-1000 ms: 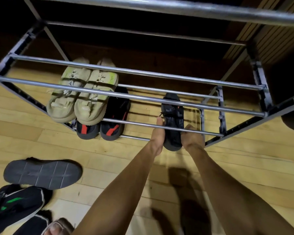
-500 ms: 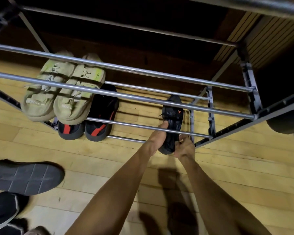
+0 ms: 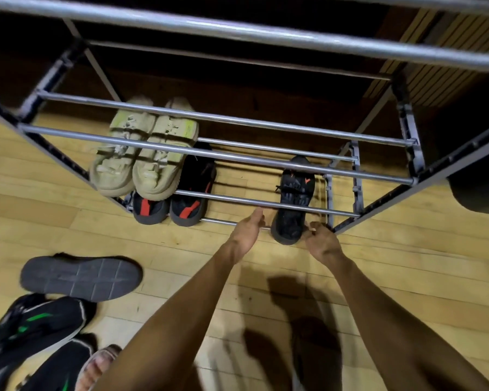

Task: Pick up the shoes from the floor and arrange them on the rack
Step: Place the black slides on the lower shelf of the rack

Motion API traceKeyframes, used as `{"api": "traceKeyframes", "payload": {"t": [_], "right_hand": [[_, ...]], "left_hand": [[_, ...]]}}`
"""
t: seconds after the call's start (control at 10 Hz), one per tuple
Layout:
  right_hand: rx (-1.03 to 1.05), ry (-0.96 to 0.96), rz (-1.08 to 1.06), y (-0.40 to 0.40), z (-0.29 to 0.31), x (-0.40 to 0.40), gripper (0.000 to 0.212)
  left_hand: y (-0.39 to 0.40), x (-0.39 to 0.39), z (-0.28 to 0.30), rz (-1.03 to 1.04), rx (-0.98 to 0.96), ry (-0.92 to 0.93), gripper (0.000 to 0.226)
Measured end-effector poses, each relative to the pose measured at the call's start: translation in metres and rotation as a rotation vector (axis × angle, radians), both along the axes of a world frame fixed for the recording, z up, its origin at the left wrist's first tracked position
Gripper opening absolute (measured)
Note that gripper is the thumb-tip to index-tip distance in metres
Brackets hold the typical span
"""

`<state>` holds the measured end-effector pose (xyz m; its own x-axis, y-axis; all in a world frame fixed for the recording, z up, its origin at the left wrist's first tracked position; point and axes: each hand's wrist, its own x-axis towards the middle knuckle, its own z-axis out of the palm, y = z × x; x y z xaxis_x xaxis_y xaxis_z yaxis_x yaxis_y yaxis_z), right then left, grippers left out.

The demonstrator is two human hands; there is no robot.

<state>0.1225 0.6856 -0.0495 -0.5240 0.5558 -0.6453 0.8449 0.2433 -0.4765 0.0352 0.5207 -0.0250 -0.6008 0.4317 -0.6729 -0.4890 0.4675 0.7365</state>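
A black shoe [image 3: 294,198] with orange marks lies on the bottom tier of the metal rack [image 3: 237,157], at its right end, heel toward me and sticking out over the front bar. My right hand [image 3: 322,242] has its curled fingertips on the right edge of that heel. Just left of the shoe, my left hand [image 3: 247,232] is held with straight fingers and does not touch it. An upturned grey-soled shoe [image 3: 79,277] and two black shoes with green marks [image 3: 31,325] lie on the floor at the lower left.
A beige pair [image 3: 144,156] sits on the tier above, at the left. Under it is a black pair with red marks [image 3: 188,206]. A sandalled foot [image 3: 100,365] is at the bottom edge. A dark object [image 3: 477,190] stands right of the rack on the wooden floor [image 3: 407,263].
My left hand has come off the black shoe and now stands beside it. The shoe has settled on the bottom bars, and my right hand stays at the heel.
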Motion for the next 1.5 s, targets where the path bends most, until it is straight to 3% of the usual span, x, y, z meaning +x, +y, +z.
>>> {"api": "traceKeyframes", "payload": {"t": [0.2,0.4,0.6,1.0,1.3,1.5], "right_hand": [[0.045,0.020,0.236,-0.052,0.069,-0.004,0.049],[-0.009,0.140,0.286,-0.099,0.135,-0.012,0.044],[-0.007,0.302,0.317,-0.145,0.216,-0.007,0.045],[0.094,0.530,0.481,-0.238,0.358,0.030,0.041],[0.140,0.671,0.632,-0.290,0.420,0.072,0.036],[0.133,0.704,0.748,-0.324,0.440,0.081,0.022]], "left_hand": [[-0.077,0.016,0.055,0.165,0.006,0.117,0.044],[-0.140,0.006,0.129,0.392,0.015,0.256,0.036],[-0.208,0.017,0.213,0.436,0.013,0.448,0.036],[-0.320,0.091,0.352,0.577,0.038,0.639,0.032],[-0.355,0.152,0.403,0.771,0.173,0.710,0.031],[-0.391,0.182,0.415,0.842,0.186,0.688,0.030]]}}
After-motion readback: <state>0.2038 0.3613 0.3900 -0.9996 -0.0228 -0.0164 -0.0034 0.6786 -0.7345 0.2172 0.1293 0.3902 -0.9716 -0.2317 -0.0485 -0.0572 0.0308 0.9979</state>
